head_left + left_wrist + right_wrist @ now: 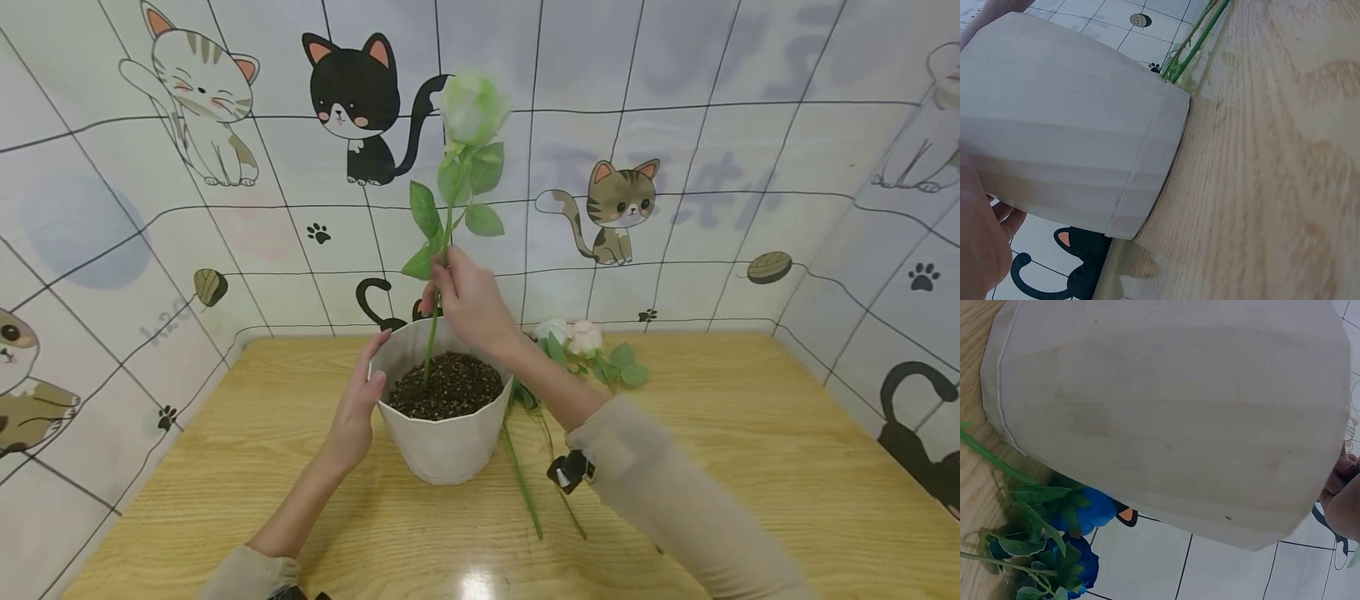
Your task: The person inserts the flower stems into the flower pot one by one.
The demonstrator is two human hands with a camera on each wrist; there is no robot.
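A white faceted flower pot [442,450] with dark soil [453,387] stands on the wooden table. My left hand [356,412] holds the pot's left side, thumb at the rim and fingers along the outer wall. Above the pot, my right hand [472,300] pinches the green stem of an artificial rose [472,108] with a pale green-white bloom and several leaves. The rose is nearly upright, and its lower end meets the soil left of the middle. In the right wrist view the pot wall [1172,425] fills most of the picture, with part of the right hand [1344,500] at the edge.
Right of the pot lie more artificial flowers, including a pink bloom [586,337] and a white one [552,330]. Blue blooms [1088,509] lie close beside the pot. Loose stems [522,479] point toward the table's front. Behind stands a cat-print wall covering [487,242].
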